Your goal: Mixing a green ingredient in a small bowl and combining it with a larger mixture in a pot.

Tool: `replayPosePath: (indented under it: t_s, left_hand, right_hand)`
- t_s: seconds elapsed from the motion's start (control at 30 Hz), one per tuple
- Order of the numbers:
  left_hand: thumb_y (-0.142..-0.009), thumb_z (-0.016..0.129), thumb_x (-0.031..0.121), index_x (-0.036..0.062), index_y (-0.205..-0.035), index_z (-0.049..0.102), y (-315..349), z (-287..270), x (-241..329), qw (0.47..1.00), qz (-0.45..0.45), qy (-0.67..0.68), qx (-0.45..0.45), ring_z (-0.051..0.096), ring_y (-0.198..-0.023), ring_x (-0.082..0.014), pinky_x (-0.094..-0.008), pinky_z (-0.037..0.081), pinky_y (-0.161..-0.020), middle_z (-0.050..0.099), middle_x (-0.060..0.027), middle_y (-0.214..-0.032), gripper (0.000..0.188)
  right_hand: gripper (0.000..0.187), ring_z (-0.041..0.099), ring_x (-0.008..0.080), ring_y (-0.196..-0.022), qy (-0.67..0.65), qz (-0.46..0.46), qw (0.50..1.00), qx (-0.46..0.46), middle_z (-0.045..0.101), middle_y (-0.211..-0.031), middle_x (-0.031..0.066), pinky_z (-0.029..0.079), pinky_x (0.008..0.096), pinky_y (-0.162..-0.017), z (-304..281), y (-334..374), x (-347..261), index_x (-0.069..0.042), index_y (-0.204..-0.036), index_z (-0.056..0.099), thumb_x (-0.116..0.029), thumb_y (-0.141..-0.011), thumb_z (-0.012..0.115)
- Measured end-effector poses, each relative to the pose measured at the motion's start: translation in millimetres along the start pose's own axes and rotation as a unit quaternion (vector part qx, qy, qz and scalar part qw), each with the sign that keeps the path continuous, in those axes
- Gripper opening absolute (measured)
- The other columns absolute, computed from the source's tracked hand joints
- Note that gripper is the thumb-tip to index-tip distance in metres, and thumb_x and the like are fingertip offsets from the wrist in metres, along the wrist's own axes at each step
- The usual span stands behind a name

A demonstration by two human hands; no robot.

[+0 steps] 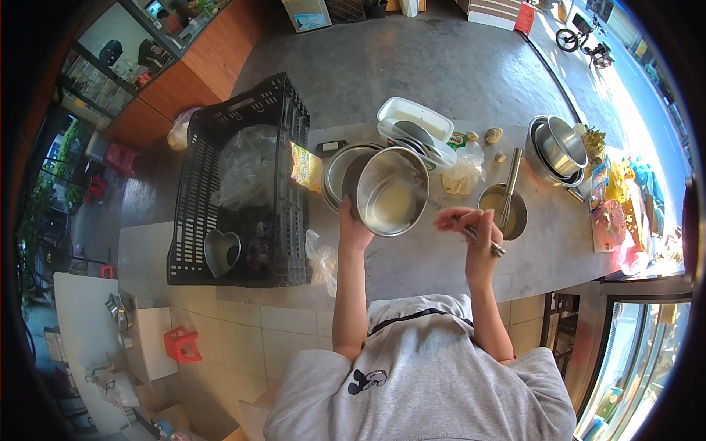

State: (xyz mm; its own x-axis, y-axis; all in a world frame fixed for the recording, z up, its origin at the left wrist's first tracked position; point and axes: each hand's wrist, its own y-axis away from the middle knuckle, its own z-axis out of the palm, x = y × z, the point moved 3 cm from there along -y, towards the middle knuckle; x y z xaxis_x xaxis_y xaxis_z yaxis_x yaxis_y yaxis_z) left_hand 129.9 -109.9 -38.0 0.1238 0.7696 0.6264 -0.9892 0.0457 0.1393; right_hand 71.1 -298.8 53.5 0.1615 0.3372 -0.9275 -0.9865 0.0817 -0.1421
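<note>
My left hand (354, 226) grips a steel bowl (421, 180) by its left side and holds it tilted above the table. Pale, creamy liquid (392, 203) lies in it. To the right of the bowl, my right hand (482, 239) is closed round a thin metal utensil (498, 251); its other end is smeared by motion, so its kind does not show. Just beyond that hand, a wire whisk (509, 192) leans in a second metal bowl (521, 220) holding a brownish liquid. Another round metal pan (332, 173) stands partly hidden behind the held bowl.
A black plastic crate (294, 242) with plastic bags and a heart-shaped tin (223, 253) stands at left, a yellow packet (306, 167) beside it. White trays (434, 117) and a plastic bag (465, 175) lie at the back. Nested steel bowls (562, 147) and coloured packages (621, 184) fill the right.
</note>
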Motion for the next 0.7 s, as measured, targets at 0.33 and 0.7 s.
replayPosePath:
  t_s: [0.33, 0.7]
  left_hand:
    - [-0.091, 0.021, 0.043, 0.0046, -0.130, 0.034, -0.7, -11.5, -5.1, 1.000, -0.002, -0.009, -0.005, 0.037, -0.122, -0.0283, -0.0436, 0.029, -0.101, 0.038, -0.0138, -0.132, 0.056]
    - [-0.091, 0.025, 0.042, 0.0049, -0.129, 0.036, -1.7, -12.9, -6.1, 1.000, -0.013, 0.017, 0.007, 0.039, -0.120, -0.0278, -0.0430, 0.031, -0.100, 0.040, -0.0123, -0.130, 0.054]
  right_hand:
    - [0.045, 0.061, 0.0236, -0.060, 0.084, -0.026, 0.994, 0.063, 0.060, -0.069, 0.0160, 0.051, 0.0319, -0.058, -14.2, 1.8, 2.3, 0.001, -0.063, 0.046, -0.030, -0.095, 0.036]
    - [0.028, 0.059, 0.0178, -0.055, -0.022, 0.113, 0.993, 0.002, 0.057, -0.065, 0.0107, 0.049, 0.0265, -0.052, -6.7, 4.2, 6.4, -0.004, -0.065, 0.045, -0.016, -0.090, 0.051]
